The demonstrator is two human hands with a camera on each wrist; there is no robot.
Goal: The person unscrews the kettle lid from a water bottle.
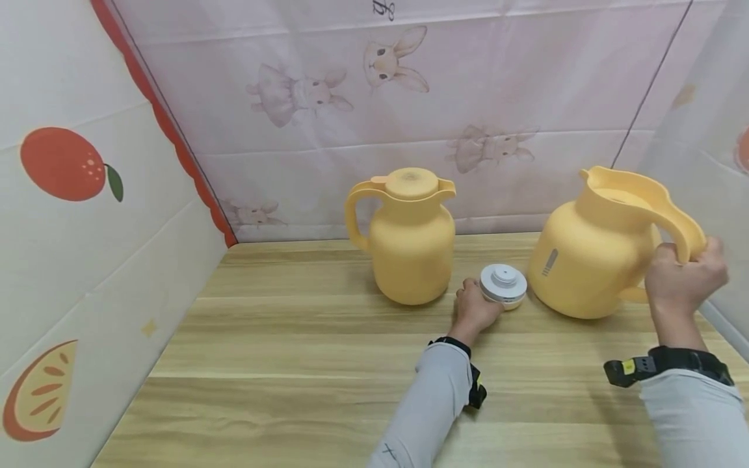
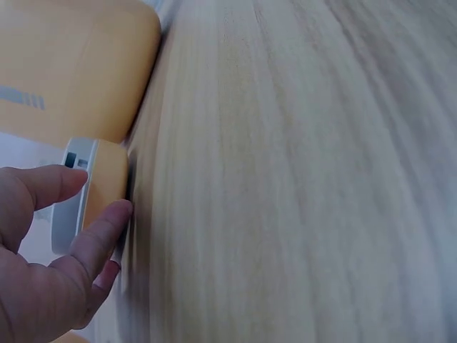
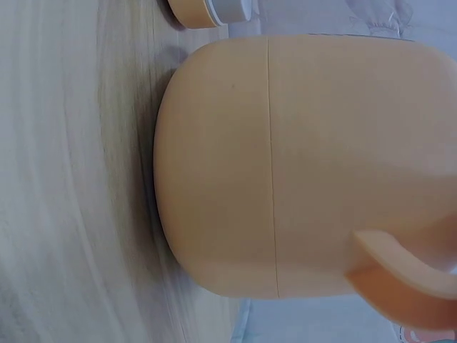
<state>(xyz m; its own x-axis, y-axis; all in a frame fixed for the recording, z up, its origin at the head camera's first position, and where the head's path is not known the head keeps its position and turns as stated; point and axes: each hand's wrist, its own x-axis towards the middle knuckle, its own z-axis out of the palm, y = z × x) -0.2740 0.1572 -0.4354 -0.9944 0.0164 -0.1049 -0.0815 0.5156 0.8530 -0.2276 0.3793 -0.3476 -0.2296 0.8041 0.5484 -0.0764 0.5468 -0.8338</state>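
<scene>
My left hand (image 1: 475,309) holds the rim of a round stopper lid (image 1: 503,283), which lies upside down on the table, white side up. In the left wrist view, fingers and thumb are bent against the lid's (image 2: 106,182) yellow and white edge. To the right stands a yellow thermos jug (image 1: 588,257) with its top uncovered. My right hand (image 1: 686,278) grips that jug's handle (image 1: 681,227) from the right. The right wrist view shows the jug's body (image 3: 228,164) and lower handle end, but not the hand. Whether its base sits flat, I cannot tell.
A second yellow jug (image 1: 412,250), lidded, stands at the back, left of the lid, its handle pointing left. The wood-grain table (image 1: 281,364) meets a pink rabbit-print wall covering (image 1: 328,175) behind. White fruit-print coverings (image 1: 117,260) flank it.
</scene>
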